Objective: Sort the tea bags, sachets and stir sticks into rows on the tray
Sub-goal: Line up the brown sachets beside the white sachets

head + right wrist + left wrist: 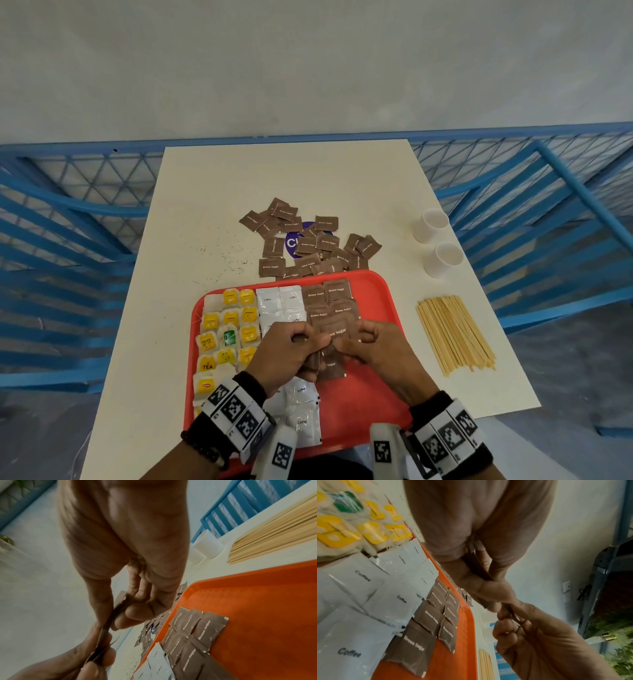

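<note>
Brown paper "Brown Sugar" sachets (pixel 337 331) being sorted on a red plastic tray (pixel 373 291)
Left hand (pixel 291 353) and right hand (pixel 373 346) are pinching them above rows of white "Coffee" sachets (pixel 281 301) and yellow-tagged tea bags (pixel 229 318).

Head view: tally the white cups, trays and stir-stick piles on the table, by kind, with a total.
White cups: 2
Red tray: 1
Stir-stick pile: 1
Total: 4
</note>
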Demonstrator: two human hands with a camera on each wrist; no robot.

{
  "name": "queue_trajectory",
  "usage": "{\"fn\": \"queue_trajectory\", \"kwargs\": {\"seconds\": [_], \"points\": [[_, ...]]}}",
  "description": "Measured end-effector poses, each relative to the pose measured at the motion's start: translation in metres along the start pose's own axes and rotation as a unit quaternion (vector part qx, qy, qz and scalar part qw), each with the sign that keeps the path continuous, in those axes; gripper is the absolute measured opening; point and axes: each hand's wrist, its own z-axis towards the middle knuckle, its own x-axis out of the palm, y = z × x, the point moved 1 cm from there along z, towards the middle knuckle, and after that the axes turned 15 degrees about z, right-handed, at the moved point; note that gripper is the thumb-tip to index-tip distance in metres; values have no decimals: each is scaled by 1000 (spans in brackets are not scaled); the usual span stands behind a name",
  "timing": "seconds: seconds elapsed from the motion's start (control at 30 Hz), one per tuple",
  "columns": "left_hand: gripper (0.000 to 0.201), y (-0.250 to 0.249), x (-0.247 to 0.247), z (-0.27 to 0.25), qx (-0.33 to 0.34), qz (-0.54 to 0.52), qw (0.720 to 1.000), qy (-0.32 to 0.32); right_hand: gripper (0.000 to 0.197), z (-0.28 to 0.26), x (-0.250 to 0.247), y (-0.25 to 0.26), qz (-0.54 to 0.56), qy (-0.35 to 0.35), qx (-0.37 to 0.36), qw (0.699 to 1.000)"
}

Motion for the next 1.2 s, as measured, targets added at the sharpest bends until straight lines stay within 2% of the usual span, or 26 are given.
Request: {"fn": "queue_trajectory", "kwargs": {"seconds": [0.13,0.2,0.33,0.4,0.53,0.67,0.73,0.83,0.97,1.2], "points": [[20,0,0,1,5,14,1000,5,29,-2,-3,1,10,54,13,998],[20,-1,1,0,7,21,1000,12,23,-2,-3,2,-8,53,3,999],[17,-3,2,2,5,27,1000,9,9,7,-16,0,-43,-19,-31,998],[13,-1,1,5,-1,33,999,10,9,12,-31,-2,-79,-45,-39,995],[11,16,-7,5,-26,71,996,38,7,18,-64,-22,-126,-103,20,987],[34,34,2,0,-51,213,965,142,4,21,-74,-52,-172,-128,67,974],[47,40,12,2,-49,269,947,169,4,28,-73,-61,-200,-144,71,966],[54,46,21,6,-35,327,927,180,8,36,-71,-68,-274,-171,64,944],[55,50,25,10,-24,357,917,179,16,38,-69,-74,-302,-203,52,930],[55,53,29,13,-37,342,922,178,23,37,-66,-82,-311,-244,37,918]]}}
